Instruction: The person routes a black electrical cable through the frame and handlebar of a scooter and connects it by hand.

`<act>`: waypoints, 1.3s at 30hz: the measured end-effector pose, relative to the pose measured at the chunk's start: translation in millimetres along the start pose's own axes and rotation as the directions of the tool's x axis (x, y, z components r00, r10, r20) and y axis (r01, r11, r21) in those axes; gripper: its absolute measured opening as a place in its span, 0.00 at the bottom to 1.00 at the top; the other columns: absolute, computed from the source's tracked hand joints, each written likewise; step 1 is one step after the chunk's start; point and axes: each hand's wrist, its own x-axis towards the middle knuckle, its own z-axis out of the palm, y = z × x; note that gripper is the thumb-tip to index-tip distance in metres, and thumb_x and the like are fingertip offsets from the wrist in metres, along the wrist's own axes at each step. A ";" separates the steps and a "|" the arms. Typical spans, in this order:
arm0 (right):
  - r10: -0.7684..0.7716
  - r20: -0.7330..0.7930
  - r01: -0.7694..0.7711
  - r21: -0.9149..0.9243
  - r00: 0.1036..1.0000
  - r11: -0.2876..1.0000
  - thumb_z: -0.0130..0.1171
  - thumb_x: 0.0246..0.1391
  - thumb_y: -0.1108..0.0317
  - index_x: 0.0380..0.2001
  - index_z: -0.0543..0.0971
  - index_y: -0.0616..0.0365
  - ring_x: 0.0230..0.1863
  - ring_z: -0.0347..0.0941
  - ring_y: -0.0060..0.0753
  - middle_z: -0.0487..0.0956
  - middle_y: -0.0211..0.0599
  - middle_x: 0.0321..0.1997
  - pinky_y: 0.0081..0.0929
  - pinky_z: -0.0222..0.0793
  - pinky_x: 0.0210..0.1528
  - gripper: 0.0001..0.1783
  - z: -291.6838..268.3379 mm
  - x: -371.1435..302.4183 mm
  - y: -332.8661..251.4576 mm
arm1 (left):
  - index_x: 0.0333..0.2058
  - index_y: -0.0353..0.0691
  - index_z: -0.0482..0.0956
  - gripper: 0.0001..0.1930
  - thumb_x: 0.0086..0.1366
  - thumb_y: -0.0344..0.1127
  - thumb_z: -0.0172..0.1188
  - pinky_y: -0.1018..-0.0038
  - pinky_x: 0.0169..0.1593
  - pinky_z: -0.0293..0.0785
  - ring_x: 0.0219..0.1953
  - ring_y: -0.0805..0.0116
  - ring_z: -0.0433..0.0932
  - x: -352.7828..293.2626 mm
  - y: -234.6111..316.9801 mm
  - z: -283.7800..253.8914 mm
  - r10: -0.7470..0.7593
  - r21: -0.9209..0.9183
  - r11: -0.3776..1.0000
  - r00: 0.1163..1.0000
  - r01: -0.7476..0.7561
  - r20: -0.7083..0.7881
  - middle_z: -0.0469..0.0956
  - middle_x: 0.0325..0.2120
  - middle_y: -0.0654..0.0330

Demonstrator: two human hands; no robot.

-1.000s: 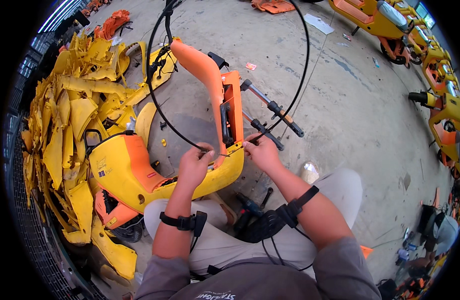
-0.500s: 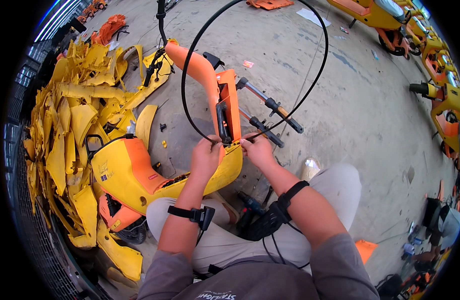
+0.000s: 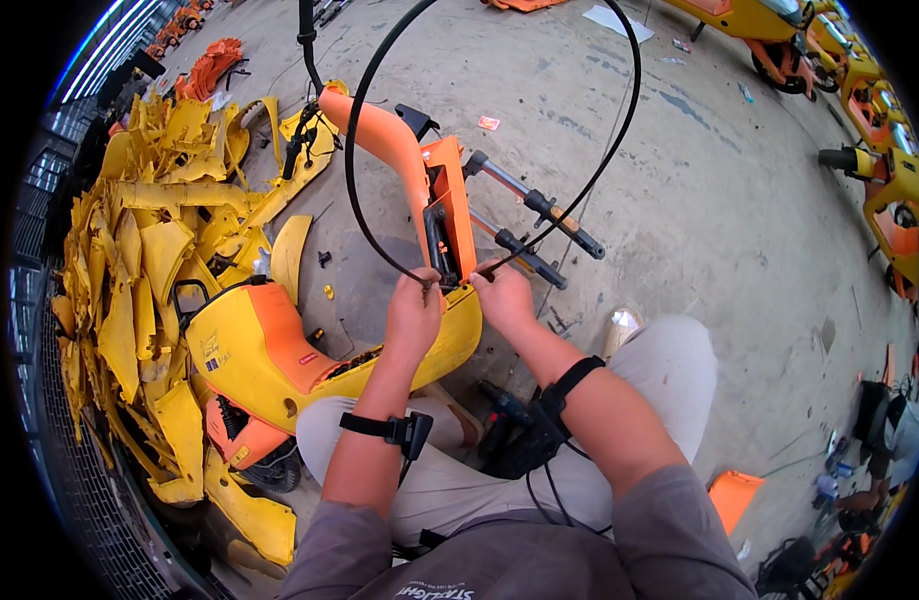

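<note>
A long black cable [image 3: 350,160] arches up from my two hands in a wide loop that runs out of the top of the view. One end is pinched in the fingers of my left hand [image 3: 412,305], the other in those of my right hand [image 3: 504,300]. Both hands are close together, just above the front end of a yellow scooter body [image 3: 230,335] with an orange middle section. Beyond them rises the scooter's orange front frame [image 3: 390,140], with a black part inside its open housing. Two fork legs [image 3: 535,200] stick out to its right.
A big heap of yellow plastic panels [image 3: 160,250] lies on the left. A cordless drill [image 3: 505,405] rests on the floor between my legs. Assembled yellow scooters [image 3: 895,185] line the far right. An orange panel piece [image 3: 735,497] is at lower right.
The view has shifted a little. The cable loop sits slightly further left and higher, and my hands still hold its two ends above the scooter body.
</note>
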 end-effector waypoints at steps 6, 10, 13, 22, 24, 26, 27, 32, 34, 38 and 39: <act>-0.016 0.000 0.016 -0.058 1.000 0.998 0.62 0.55 0.61 0.37 0.83 0.56 0.40 0.80 0.52 0.83 0.48 0.35 0.43 0.74 0.44 0.11 -1.0 -1.6 -3.1 | 0.42 0.34 0.76 0.08 0.65 0.25 0.57 0.66 0.42 0.75 0.37 0.54 0.80 -0.4 1.0 -3.4 -0.053 0.026 0.998 0.998 0.052 0.041 0.77 0.36 0.49; -0.037 -0.002 0.036 -0.100 0.999 0.994 0.62 0.55 0.61 0.36 0.83 0.55 0.39 0.80 0.52 0.83 0.47 0.34 0.44 0.74 0.44 0.10 1.5 -1.2 -2.5 | 0.42 0.34 0.76 0.07 0.65 0.25 0.57 0.66 0.42 0.76 0.37 0.54 0.80 -1.0 1.4 -2.1 -0.038 0.040 0.999 0.999 0.037 0.022 0.78 0.36 0.49; -0.042 0.009 0.042 -0.130 0.999 0.991 0.62 0.55 0.60 0.36 0.85 0.53 0.39 0.80 0.53 0.83 0.47 0.34 0.44 0.74 0.43 0.11 2.1 -1.6 -2.9 | 0.41 0.34 0.77 0.07 0.65 0.26 0.58 0.65 0.42 0.76 0.37 0.54 0.80 -0.6 -1.6 0.2 -0.062 0.040 0.997 0.998 0.061 0.032 0.78 0.36 0.49; 0.034 0.068 -0.020 -0.201 0.997 0.979 0.62 0.55 0.58 0.36 0.86 0.50 0.39 0.80 0.52 0.83 0.46 0.35 0.45 0.74 0.43 0.11 3.8 -2.3 -4.6 | 0.41 0.34 0.77 0.08 0.64 0.25 0.59 0.65 0.42 0.76 0.37 0.53 0.81 -1.6 -7.2 3.5 -0.051 0.052 0.997 0.998 0.050 0.026 0.78 0.35 0.48; -0.001 0.062 0.015 -0.227 0.998 0.974 0.62 0.56 0.58 0.37 0.85 0.50 0.39 0.80 0.52 0.83 0.46 0.35 0.45 0.74 0.43 0.11 5.1 -0.8 -2.3 | 0.41 0.33 0.77 0.07 0.63 0.25 0.59 0.65 0.42 0.76 0.36 0.53 0.81 0.2 -6.2 4.3 -0.044 0.042 0.998 0.999 0.043 0.029 0.78 0.35 0.48; -0.036 0.062 0.051 -0.253 0.997 0.966 0.61 0.56 0.59 0.37 0.85 0.50 0.39 0.80 0.52 0.83 0.46 0.36 0.46 0.74 0.42 0.11 6.5 -1.9 -4.8 | 0.40 0.33 0.77 0.07 0.63 0.25 0.59 0.66 0.42 0.76 0.36 0.54 0.81 0.2 -6.2 3.0 -0.084 0.040 0.996 0.996 0.082 0.043 0.79 0.35 0.48; -0.021 0.067 0.037 -0.257 0.998 0.966 0.61 0.56 0.59 0.37 0.85 0.51 0.39 0.80 0.52 0.83 0.46 0.36 0.46 0.74 0.42 0.11 6.9 -4.4 -8.1 | 0.40 0.33 0.78 0.07 0.63 0.25 0.59 0.66 0.42 0.76 0.36 0.54 0.81 -0.4 -6.6 1.6 -0.126 0.039 0.992 0.991 0.124 0.054 0.79 0.35 0.48; -0.012 0.051 0.025 -0.249 0.999 0.968 0.60 0.57 0.60 0.37 0.84 0.52 0.39 0.79 0.52 0.82 0.46 0.36 0.46 0.74 0.42 0.10 7.7 -4.6 -10.9 | 0.41 0.34 0.77 0.07 0.64 0.26 0.59 0.65 0.41 0.76 0.36 0.54 0.81 -1.4 -5.8 0.7 -0.084 0.065 0.994 0.996 0.083 0.025 0.78 0.36 0.49; -0.003 0.059 0.018 -0.252 0.998 0.968 0.60 0.57 0.60 0.37 0.84 0.52 0.39 0.79 0.53 0.82 0.46 0.36 0.46 0.74 0.43 0.10 8.7 -3.9 -10.3 | 0.41 0.34 0.76 0.07 0.64 0.27 0.59 0.64 0.41 0.76 0.36 0.53 0.81 -2.8 -7.1 1.8 -0.051 0.074 0.996 0.999 0.051 0.008 0.78 0.36 0.49; -0.009 0.066 0.027 -0.273 0.998 0.962 0.60 0.57 0.60 0.37 0.84 0.52 0.39 0.79 0.53 0.83 0.47 0.36 0.46 0.74 0.43 0.10 11.0 -3.7 -7.5 | 0.40 0.35 0.75 0.06 0.65 0.28 0.58 0.63 0.40 0.74 0.37 0.52 0.79 -6.8 -1.1 8.2 -0.035 0.162 0.986 0.999 0.029 0.036 0.76 0.36 0.48; -0.019 0.061 0.035 -0.270 0.998 0.962 0.59 0.58 0.60 0.37 0.84 0.52 0.39 0.79 0.53 0.83 0.47 0.35 0.46 0.74 0.43 0.10 10.7 -2.8 -6.2 | 0.40 0.35 0.75 0.06 0.65 0.27 0.57 0.61 0.41 0.74 0.38 0.48 0.78 -6.4 3.3 9.7 -0.047 0.204 0.978 0.997 0.034 0.058 0.76 0.37 0.47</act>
